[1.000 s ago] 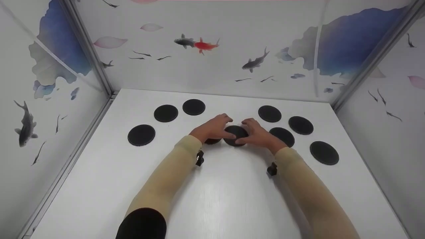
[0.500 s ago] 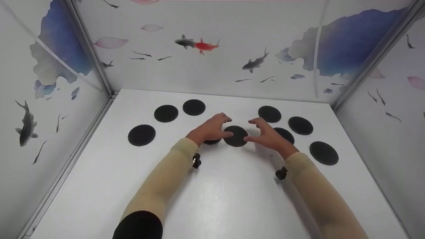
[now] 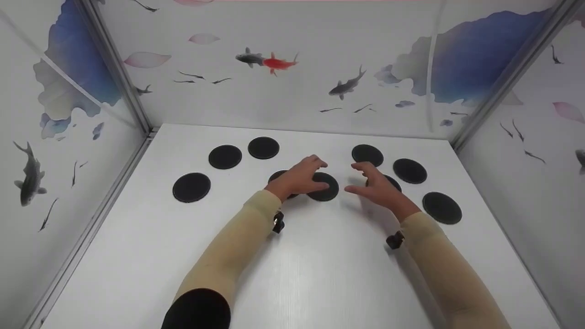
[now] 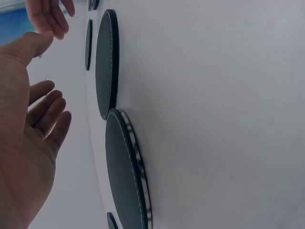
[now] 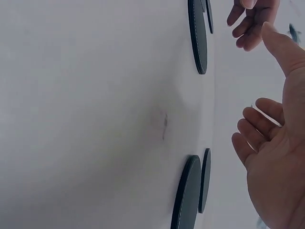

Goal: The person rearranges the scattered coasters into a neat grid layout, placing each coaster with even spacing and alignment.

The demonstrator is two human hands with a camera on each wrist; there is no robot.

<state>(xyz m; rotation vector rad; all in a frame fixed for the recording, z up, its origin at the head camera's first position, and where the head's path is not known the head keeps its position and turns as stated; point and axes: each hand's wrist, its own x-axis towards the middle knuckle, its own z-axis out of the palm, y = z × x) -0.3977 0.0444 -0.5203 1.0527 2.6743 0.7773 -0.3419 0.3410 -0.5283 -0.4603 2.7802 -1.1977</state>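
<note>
In the head view, a round black coaster (image 3: 330, 194) lies flat on the white table at the middle. My left hand (image 3: 299, 177) hovers over its left side, fingers loosely bent and holding nothing. Partly hidden under that hand and wrist is another black coaster (image 3: 277, 175). In the left wrist view both coasters show stitched rims, and the nearer coaster (image 4: 123, 171) has a bright patterned strip along its lower edge. My right hand (image 3: 380, 186) is in the air to the right of the middle coaster, thumb and fingers spread apart. It partly covers a further black coaster (image 3: 392, 183).
Three coasters lie at the left, among them the outermost coaster (image 3: 191, 187). Others lie at the right, with one coaster (image 3: 442, 208) nearest the right side. Printed panels (image 3: 292, 100) with fish enclose the table (image 3: 292, 274) at the back and both sides.
My right hand has drawn away to the right from the middle coaster. My left hand has shifted slightly right, uncovering more of the coaster beneath its wrist. The coasters look unmoved.
</note>
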